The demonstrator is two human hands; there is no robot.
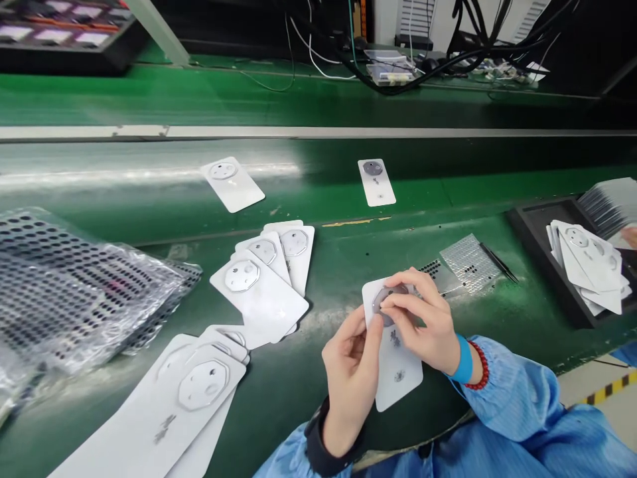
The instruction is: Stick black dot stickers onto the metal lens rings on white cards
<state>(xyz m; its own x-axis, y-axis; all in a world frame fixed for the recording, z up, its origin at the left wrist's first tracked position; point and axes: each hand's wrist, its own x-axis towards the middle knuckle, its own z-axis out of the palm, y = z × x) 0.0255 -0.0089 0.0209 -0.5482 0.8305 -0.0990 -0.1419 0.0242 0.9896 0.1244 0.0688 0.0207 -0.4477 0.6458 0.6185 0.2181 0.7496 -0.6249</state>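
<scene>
A white phone back cover (pixel 401 382) with a grey octagonal camera area lies tilted before me on the green bench. My left hand (pixel 351 372) grips its left edge, the fingers curled and the thumb up at the camera area. Over that same area my right hand (pixel 423 318) is closed in a pinch, thumb and index fingertips together; anything between them is too small to make out. Just right of my hands are a clear sheet with black dots (pixel 466 262) and dark tweezers (pixel 499 262).
Fanned phone covers (pixel 269 292) lie left of my hands, more (pixel 164 411) nearer me. Single covers rest farther back, one left (pixel 239 192) and one right (pixel 381 189). Dotted plastic wrap (pixel 79 292) covers the far left. At right, a black tray (pixel 537 265) holds stacked covers.
</scene>
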